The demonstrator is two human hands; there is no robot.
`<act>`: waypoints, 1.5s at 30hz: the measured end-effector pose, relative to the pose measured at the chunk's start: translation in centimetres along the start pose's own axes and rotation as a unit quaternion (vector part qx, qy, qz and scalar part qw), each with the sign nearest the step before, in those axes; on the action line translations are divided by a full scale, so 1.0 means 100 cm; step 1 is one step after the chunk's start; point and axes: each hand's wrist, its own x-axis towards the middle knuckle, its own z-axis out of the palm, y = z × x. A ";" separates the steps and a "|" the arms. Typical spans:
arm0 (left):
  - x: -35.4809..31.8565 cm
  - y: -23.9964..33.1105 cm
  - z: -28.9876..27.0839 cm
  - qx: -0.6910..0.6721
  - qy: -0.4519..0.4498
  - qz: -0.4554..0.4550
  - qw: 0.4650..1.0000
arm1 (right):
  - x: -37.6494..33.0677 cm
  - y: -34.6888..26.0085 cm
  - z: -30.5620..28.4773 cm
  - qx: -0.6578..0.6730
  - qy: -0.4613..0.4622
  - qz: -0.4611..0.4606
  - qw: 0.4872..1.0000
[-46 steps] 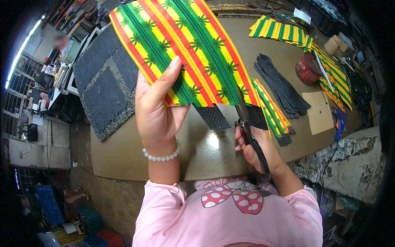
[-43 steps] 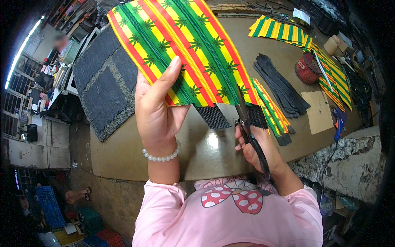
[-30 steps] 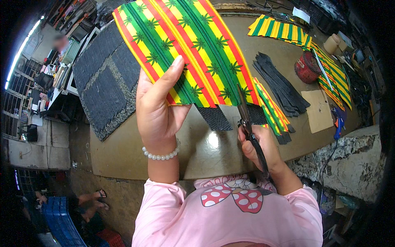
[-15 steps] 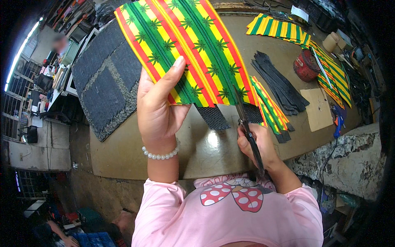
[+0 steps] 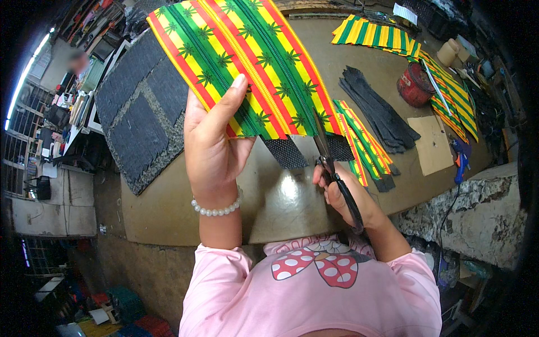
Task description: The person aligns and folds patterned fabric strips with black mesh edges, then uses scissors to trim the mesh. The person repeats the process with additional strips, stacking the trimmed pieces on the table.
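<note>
My left hand (image 5: 212, 135) grips a striped panel (image 5: 244, 42) in green, yellow and red with a dark leaf print, its thumb lying across the front. Yellow and green ridged lines run along the panel. Two short black mesh strips (image 5: 285, 153) stick out below its lower edge. In my right hand (image 5: 355, 196) is a pair of black-handled scissors (image 5: 328, 160), the fingers closed around the handles. The scissor blades point upward and reach the panel's lower right edge, beside the right-hand mesh strip. Whether the blades are cutting the fabric I cannot tell.
Under the panel's left side lies a dark, worn board (image 5: 140, 112) on the brown table (image 5: 269, 216). At the right are black strips (image 5: 375, 112), striped strips (image 5: 365, 140), a red tin (image 5: 414, 87), a cardboard piece (image 5: 429, 145) and a blue tool (image 5: 461, 160). A person (image 5: 77, 60) is at the far left.
Both hands, the panel and the scissors have shifted slightly left in view. The left hand keeps its grip. Another person's arm at the lower left has gone from view.
</note>
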 end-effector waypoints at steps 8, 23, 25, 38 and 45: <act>0.001 -0.003 0.000 0.011 -0.003 0.006 1.000 | 0.000 0.002 -0.001 -0.018 0.001 -0.021 1.000; 0.002 -0.005 -0.001 -0.011 -0.018 0.009 1.000 | -0.002 0.000 -0.005 -0.028 0.007 -0.021 0.999; 0.001 -0.004 -0.001 -0.011 -0.005 0.005 1.000 | -0.002 0.000 -0.005 -0.034 0.007 -0.038 0.999; 0.000 -0.004 0.000 -0.007 -0.013 0.014 1.000 | -0.003 -0.005 -0.007 -0.047 0.012 -0.021 0.999; 0.001 -0.004 -0.001 -0.016 -0.013 0.008 1.000 | -0.003 -0.006 -0.006 -0.039 0.017 -0.025 0.999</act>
